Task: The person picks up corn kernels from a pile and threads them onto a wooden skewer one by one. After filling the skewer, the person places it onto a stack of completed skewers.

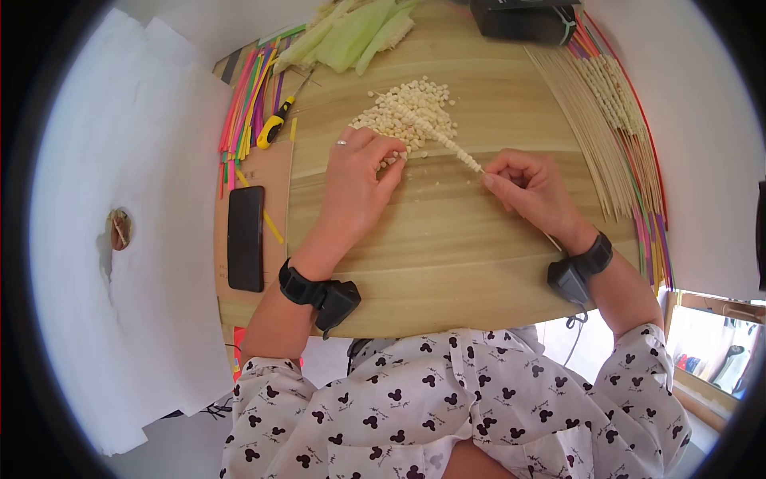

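Pale wooden stick (552, 241) pinched below its threaded kernels (457, 149), the right hand (531, 191) should hold steady while the left hand (355, 184), fingertips narrowed, catch unclear, picks whole ones from the pile (399, 112) on the surface (471, 271).

The husks (351, 32) and black box (523, 20) are cut off by the head view's top edge.
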Available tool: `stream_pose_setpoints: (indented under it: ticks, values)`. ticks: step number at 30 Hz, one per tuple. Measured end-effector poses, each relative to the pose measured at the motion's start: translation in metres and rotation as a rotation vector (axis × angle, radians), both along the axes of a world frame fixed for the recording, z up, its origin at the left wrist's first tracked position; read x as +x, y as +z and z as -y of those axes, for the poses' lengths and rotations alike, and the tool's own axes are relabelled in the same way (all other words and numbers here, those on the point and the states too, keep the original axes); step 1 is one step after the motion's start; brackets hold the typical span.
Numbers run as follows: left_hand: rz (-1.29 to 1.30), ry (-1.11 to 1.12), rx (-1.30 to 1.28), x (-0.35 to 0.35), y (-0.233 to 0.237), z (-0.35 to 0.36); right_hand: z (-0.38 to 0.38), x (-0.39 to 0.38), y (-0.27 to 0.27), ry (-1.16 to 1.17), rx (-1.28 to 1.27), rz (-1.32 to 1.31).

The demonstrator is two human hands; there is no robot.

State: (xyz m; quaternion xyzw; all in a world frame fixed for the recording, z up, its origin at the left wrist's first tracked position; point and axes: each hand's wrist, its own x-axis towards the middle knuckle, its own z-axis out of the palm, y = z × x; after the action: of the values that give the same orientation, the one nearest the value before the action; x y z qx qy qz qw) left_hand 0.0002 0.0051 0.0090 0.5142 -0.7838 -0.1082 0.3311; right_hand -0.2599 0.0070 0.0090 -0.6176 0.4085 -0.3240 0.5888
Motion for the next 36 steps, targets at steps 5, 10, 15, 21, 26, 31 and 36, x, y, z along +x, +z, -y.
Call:
stream_pose_setpoints:
  ticks: [5,10,15,21,26,31,36]
  values:
    - [0.097,-0.032,-0.073,0.001,-0.002,0.002,0.000,0.000,0.000,0.009,0.000,-0.011]
    - [0.128,-0.042,-0.134,0.001,-0.009,0.004,0.000,0.001,0.002,0.013,0.004,-0.004]
    - [0.195,-0.079,-0.161,-0.001,-0.004,0.002,0.001,0.001,0.001,0.011,0.003,-0.005]
    - [-0.207,0.062,0.090,0.004,0.004,0.004,0.000,0.000,0.002,0.012,-0.025,-0.031]
    - [-0.962,0.111,0.321,0.030,-0.003,0.021,-0.002,0.000,0.000,0.061,-0.001,0.021]
    - [-1.016,0.135,0.297,0.035,-0.008,0.025,-0.005,0.001,0.004,0.115,0.009,0.039]
    - [-1.049,0.118,0.306,0.032,-0.005,0.023,-0.004,0.001,0.001,0.116,0.017,0.029]
